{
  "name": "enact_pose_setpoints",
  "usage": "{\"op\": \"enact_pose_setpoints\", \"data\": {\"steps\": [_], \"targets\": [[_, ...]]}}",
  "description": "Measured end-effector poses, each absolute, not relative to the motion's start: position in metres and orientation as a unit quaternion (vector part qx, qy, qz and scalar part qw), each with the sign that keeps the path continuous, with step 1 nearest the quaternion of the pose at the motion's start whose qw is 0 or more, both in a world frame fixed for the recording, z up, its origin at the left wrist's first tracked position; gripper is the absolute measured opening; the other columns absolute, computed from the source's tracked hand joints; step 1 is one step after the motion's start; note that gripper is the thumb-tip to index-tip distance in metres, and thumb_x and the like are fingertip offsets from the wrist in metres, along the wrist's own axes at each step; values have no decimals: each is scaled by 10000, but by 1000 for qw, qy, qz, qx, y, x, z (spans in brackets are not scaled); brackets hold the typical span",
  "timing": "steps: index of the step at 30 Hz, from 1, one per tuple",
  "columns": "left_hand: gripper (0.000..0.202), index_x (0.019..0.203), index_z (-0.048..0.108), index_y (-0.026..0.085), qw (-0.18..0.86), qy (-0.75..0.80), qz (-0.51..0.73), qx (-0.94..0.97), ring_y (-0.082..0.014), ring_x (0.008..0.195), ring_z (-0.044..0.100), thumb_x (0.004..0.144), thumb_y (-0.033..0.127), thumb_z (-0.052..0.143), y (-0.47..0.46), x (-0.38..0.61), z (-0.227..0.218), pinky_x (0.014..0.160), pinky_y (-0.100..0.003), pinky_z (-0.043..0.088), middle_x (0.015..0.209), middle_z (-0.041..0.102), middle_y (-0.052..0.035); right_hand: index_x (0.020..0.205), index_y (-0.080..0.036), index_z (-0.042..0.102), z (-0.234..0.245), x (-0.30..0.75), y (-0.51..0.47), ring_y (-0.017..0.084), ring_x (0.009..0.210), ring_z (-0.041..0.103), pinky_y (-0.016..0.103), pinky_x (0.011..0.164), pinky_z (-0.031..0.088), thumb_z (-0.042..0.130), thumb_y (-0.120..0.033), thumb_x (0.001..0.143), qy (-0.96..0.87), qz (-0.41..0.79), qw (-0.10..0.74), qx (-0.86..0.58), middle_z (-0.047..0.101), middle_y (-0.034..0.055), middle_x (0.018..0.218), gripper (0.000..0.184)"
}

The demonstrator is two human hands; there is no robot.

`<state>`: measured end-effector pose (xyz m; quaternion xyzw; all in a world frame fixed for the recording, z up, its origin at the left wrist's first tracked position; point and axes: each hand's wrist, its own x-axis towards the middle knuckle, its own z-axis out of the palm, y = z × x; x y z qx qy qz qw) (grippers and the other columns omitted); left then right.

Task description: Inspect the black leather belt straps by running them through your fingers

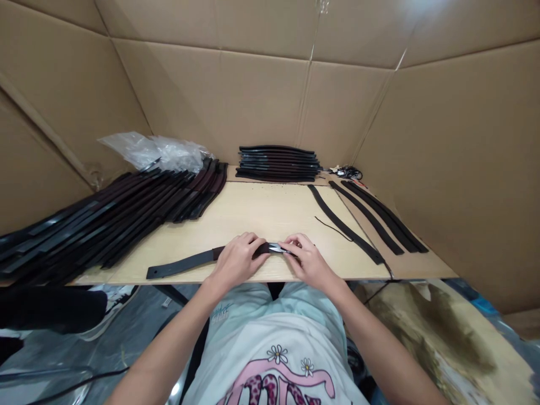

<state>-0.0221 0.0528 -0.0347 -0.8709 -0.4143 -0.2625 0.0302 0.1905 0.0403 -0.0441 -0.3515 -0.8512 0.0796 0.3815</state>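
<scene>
left grip (238, 262) clamped on 1 dark leather strap (181, 264) | right grip (307, 261) clamped on 1 thread snips (275, 248) at strap end | strap on surface (253, 214) front edge | 3 loose straps (366, 218) right | 2 strap stacks (277, 164) behind, left

A light wood table (253, 216) holds lots of dark leather straps. A big pile (126, 219) lies left of the left hand (237, 260). A neat stack (277, 164) sits far ahead of the hands. Three loose straps (367, 217) and a thin black cord (331, 228) lie right of the right hand (307, 260). One more strap (177, 265) lies under the hands.
</scene>
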Motion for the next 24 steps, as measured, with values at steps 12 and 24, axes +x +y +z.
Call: {"op": "enact_pose_setpoints", "data": {"steps": [12, 24], "targets": [[203, 998, 589, 192, 34, -415, -238, -877, -221, 843, 576, 878, 340, 518, 53, -21, -34, 756, -355, 484, 903, 610, -71, 1129, -249, 636, -48, 187, 43, 215, 896, 556, 367, 755, 524, 507, -178, 882, -830, 93, 405, -373, 559, 92, 952, 288], [224, 1032, 576, 177, 44, -388, -238, -889, -228, 867, 575, 884, 330, 506, 53, -23, -37, 762, -366, 482, 927, 615, -78, 1100, -208, 654, -47, 187, 46, 199, 816, 527, 355, 725, 510, 516, -165, 885, -842, 83, 381, -372, 535, 71, 834, 259]]}}
